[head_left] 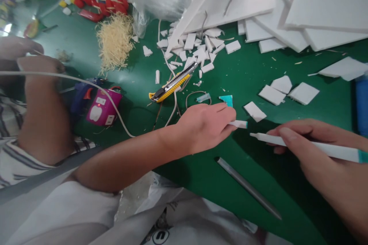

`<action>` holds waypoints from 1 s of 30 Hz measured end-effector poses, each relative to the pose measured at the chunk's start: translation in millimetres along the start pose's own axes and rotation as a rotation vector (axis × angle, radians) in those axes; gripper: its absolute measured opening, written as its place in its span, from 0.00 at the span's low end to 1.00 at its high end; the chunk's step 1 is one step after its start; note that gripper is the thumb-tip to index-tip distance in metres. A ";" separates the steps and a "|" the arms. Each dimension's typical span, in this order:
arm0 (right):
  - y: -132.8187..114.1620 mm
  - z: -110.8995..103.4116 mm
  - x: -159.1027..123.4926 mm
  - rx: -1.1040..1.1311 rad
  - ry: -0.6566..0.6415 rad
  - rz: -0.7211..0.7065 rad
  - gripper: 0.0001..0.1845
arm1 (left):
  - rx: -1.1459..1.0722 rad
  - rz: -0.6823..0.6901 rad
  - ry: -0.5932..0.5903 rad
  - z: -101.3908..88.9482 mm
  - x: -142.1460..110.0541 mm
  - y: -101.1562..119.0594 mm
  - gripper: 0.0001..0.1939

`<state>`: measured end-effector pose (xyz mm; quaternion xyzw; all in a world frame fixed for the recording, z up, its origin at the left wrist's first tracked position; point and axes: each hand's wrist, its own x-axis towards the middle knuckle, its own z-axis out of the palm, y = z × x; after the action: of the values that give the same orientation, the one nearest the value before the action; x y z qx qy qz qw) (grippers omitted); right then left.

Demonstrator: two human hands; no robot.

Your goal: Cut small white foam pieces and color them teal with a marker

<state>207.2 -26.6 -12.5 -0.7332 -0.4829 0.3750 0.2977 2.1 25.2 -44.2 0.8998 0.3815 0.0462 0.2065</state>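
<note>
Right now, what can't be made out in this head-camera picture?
White pen in the right hand: head view; its teal end is cut off by the right edge.
Small white piece: head view; its other end is hidden by the left hand.
Blue object: head view; cut off by the right edge.
Co-worker's hands: head view; too blurred to tell their grip.

The left hand [205, 124] (back upward) curls its fingers [227, 113] near the pinching right hand [316, 166].

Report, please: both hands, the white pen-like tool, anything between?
Right hand: holding white pen-like tool. Left hand: holding small white piece. Piece and tool apart, nothing visible between.
</note>
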 end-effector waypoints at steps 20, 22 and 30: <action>-0.7 -0.9 0.4 -0.009 -0.022 0.019 0.07 | -0.015 -0.018 -0.021 -1.8 0.8 0.6 0.11; -1.0 -0.6 0.7 0.002 0.006 0.056 0.04 | -0.012 -0.022 -0.023 -1.4 0.8 0.4 0.11; 0.7 1.3 1.1 -0.006 -0.022 -0.008 0.06 | 0.024 -0.013 0.004 0.5 0.4 1.0 0.11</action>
<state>206.7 -25.8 -14.0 -0.7280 -0.4903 0.3802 0.2917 3.1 24.7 -44.3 0.8996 0.3883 0.0420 0.1953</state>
